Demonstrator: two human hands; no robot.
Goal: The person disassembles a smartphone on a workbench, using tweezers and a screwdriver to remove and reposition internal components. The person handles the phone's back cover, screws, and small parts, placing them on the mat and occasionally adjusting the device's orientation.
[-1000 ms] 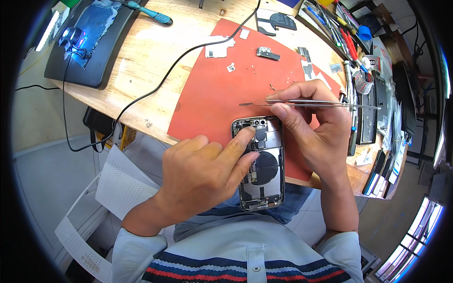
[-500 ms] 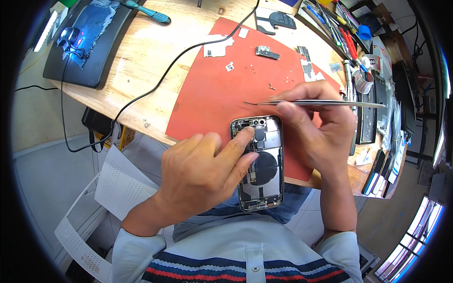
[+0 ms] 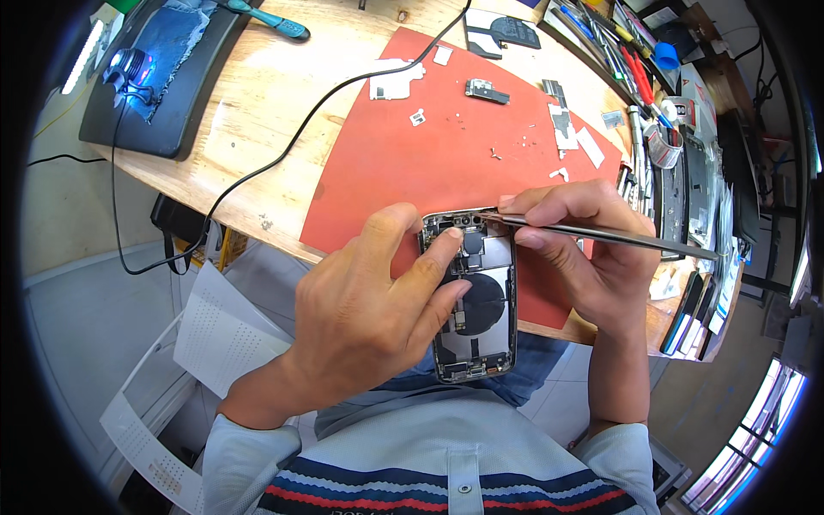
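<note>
An opened smartphone (image 3: pixel 496 263), its insides bare, lies at the front edge of the red mat, its lower end jutting out over my lap. A round black coil (image 3: pixel 482 304) fills its middle and small camera lenses line its top. My left hand (image 3: pixel 356 313) grips the phone's left side, index fingertip pressed inside near the cameras and thumb lower down. In my right hand (image 3: pixel 596 257), thumb and fingers pinch a pair of metal tweezers (image 3: pixel 627 239). The tweezers' tips reach into the phone's top beside the lenses; whether they hold anything is too small to tell.
On the red mat (image 3: pixel 369 163) lie a small metal-and-black module (image 3: pixel 487 91), white shields (image 3: pixel 396 83) and tiny screws. A black cable (image 3: pixel 292 146) crosses the wooden table. Pens and tools (image 3: pixel 631 73) crowd the right; a black tray-like device (image 3: pixel 159 94) stands left.
My right hand has come down, bringing the tweezers' tips from above the phone into its top end. My left middle finger has lifted toward the phone's upper corner; the index stays put.
</note>
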